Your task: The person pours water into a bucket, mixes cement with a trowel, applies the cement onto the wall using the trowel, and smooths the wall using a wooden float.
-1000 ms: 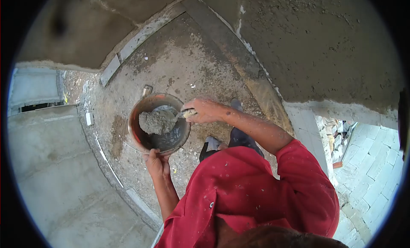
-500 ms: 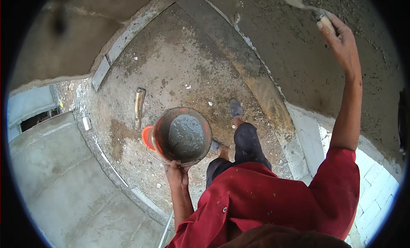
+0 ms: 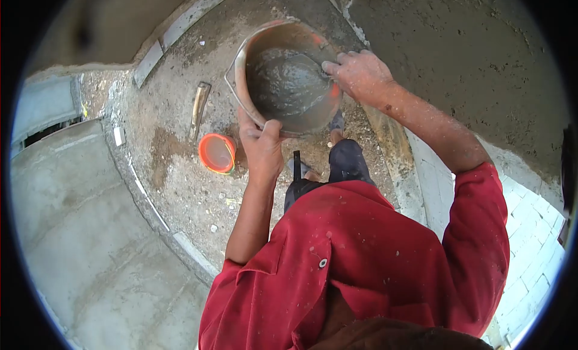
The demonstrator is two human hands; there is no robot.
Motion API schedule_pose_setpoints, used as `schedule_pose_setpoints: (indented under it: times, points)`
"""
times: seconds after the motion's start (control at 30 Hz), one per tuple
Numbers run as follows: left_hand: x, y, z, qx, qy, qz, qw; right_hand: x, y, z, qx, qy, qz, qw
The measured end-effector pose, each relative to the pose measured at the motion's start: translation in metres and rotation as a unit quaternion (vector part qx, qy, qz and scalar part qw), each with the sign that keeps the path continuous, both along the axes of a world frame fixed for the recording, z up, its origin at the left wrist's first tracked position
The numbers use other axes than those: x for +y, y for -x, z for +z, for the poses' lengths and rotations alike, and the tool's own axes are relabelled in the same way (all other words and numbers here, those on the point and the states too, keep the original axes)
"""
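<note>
My left hand (image 3: 262, 146) grips the near left rim of a mortar-smeared bucket (image 3: 242, 79), thumb over the edge. The bucket is raised and tilted, with wet grey mortar (image 3: 286, 79) inside. At the bucket's right rim, my right hand (image 3: 363, 77) is closed around a trowel; its handle is mostly hidden by the fingers and the blade is blurred against the mortar. To the right rises a wall coated in wet mortar (image 3: 463, 67).
A small orange bucket (image 3: 205, 156) stands on the dirt floor, with a wooden-handled tool (image 3: 197, 112) beside it. My feet are below the raised bucket. Grey plastered surfaces (image 3: 78, 217) lie left, and pale blocks (image 3: 524, 259) lie right.
My right hand has come down from the wall to the bucket with the trowel. My left hand has lifted the bucket up and forward, uncovering the small orange bucket.
</note>
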State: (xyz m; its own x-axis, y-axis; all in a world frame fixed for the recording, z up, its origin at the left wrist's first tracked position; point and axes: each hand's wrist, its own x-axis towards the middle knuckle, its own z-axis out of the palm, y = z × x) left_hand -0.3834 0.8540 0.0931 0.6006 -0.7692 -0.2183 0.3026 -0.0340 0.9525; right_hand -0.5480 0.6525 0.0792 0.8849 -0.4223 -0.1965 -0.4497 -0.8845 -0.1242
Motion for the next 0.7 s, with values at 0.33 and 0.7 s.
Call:
schedule_pose_setpoints:
  times: [0.33, 0.7]
  points:
    - [0.015, -0.049, -0.02, 0.034, -0.033, 0.095, 0.994, 0.053, -0.063, -0.047, -0.099, -0.236, -0.053, 0.965]
    - [0.016, -0.088, -0.129, 0.127, -0.183, 0.222, 0.949, -0.07, -0.056, -0.223, -0.179, -0.52, -0.141, 0.823]
